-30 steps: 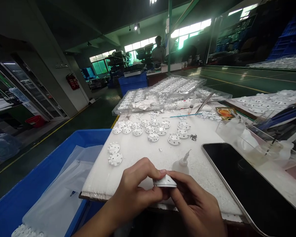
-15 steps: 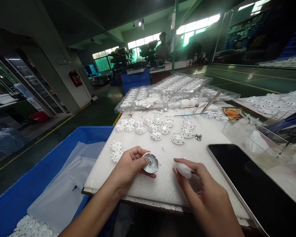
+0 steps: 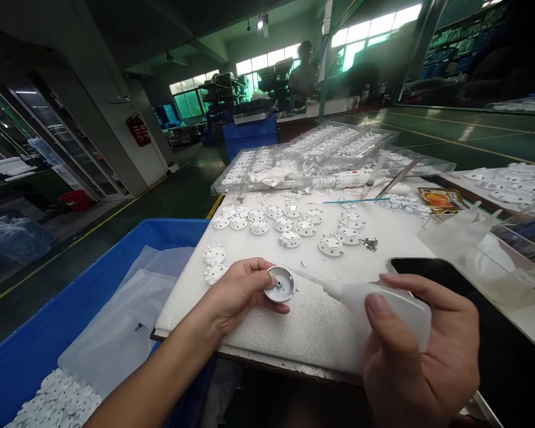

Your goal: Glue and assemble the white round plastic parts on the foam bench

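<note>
My left hand [image 3: 249, 288] grips a small round white cup-shaped part [image 3: 286, 286] by its rim, the hollow side with a central post facing me. The thumb lies inside that hollow. In my right hand [image 3: 423, 339] is a translucent white squeeze bottle [image 3: 396, 306], held between thumb and fingers. Its thin nozzle points left, toward the cup-shaped part; whether the tip touches it I cannot tell. Several white disc-shaped parts [image 3: 289, 238] lie on the white foam sheet [image 3: 289, 342] beyond my hands. A tiny white piece [image 3: 304, 263] rests just past the cup.
A phone [image 3: 421, 267] lies at the right, partly behind my right hand. A blue bin [image 3: 160, 229] with plastic sheets stands at the left. Farther back are clear trays [image 3: 245, 169] of white parts, a thin blue brush [image 3: 348, 201] and a small dark pile [image 3: 369, 244].
The bottle in my right hand has swung from end-on to side-on, its nozzle now toward the cup-shaped part. My right hand has moved right and turned. My left hand keeps its hold.
</note>
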Available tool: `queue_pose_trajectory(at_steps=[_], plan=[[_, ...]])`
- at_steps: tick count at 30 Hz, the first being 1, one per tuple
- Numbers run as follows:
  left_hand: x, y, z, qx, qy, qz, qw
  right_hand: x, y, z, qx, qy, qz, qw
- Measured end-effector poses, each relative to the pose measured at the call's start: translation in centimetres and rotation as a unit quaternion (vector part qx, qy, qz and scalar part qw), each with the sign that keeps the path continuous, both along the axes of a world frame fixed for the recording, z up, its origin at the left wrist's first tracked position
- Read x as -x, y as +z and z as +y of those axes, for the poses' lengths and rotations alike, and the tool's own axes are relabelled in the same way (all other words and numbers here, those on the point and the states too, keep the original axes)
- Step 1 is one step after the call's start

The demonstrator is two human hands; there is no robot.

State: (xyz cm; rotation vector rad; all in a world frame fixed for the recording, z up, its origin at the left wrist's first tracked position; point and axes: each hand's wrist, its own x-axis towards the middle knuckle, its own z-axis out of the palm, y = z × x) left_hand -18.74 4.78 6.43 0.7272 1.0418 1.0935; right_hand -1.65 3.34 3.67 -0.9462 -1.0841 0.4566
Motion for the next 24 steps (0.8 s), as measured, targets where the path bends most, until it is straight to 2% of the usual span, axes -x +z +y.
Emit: queue_pose_trajectory(at_steps=[2,6,9,15,24], plan=[[0.05,-0.01,0.01,-0.003,-0.007,-0.005,1.000,0.33,-0.08,-0.06,-0.025,-0.001,0.006,1.000],[0.04,0.00,-0.05,-0.004,-0.013,-0.008,1.000,0.37,-0.12,-0.16,-0.020,0.011,-0.090,0.996],[0.01,0.01,-0.13,-0.006,-0.014,-0.008,1.000,0.30,-0.27,-0.16,-0.018,0.009,-0.125,0.992],[-0.03,0.00,-0.11,-0.004,-0.016,-0.005,1.000,0.56,-0.75,-0.26,-0.004,0.010,-0.091,0.996],[0.01,-0.09,-0.12,-0.006,-0.018,0.000,1.000,0.57,-0.67,-0.32,-0.007,0.006,-0.104,0.995]])
